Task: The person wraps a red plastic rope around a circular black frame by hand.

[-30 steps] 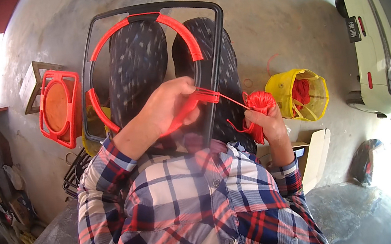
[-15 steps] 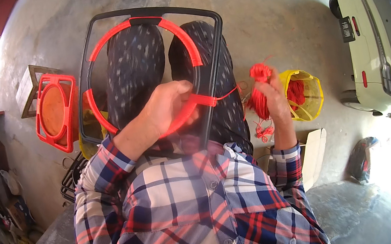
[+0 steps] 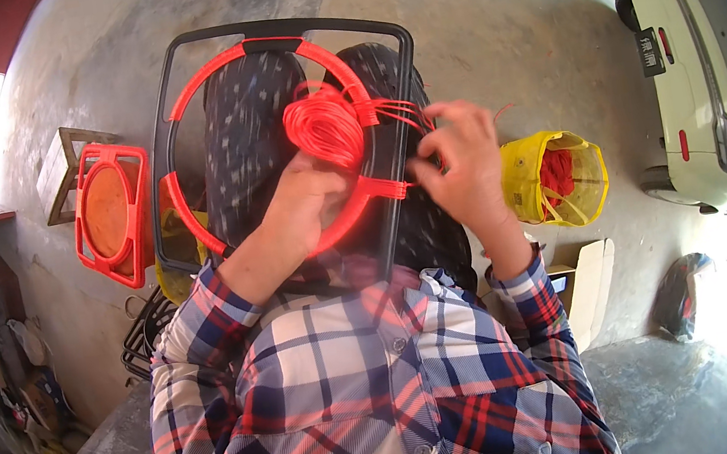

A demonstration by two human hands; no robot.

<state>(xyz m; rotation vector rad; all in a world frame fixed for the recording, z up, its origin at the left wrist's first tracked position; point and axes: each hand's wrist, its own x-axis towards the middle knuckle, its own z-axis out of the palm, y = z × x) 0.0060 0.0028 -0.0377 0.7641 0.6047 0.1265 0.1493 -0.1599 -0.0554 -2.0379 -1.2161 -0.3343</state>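
A black rectangular frame (image 3: pixel 325 20) with a round inner ring lies over my lap, its ring partly wrapped in red cord. My left hand (image 3: pixel 308 193) is closed on a looped bundle of red cord (image 3: pixel 323 126) inside the ring. Several strands run from the bundle across the frame's right side bar toward my right hand (image 3: pixel 465 152). That hand is just outside the bar, fingers bent and smeared by motion. Whether it grips the strands cannot be made out. Below them, a red wrapped band (image 3: pixel 384 187) reaches from the ring to the side bar.
A yellow basket (image 3: pixel 520 186) with red cord inside stands on the floor at the right, near an open cardboard box (image 3: pixel 594 292). On the left, a red frame with a round panel (image 3: pixel 113 216) leans by a wooden stool (image 3: pixel 64 176). A vehicle (image 3: pixel 688 88) stands far right.
The red cord bundle has gone from my right hand, outside the frame, to my left hand inside the ring. My right hand has moved left to the side bar.
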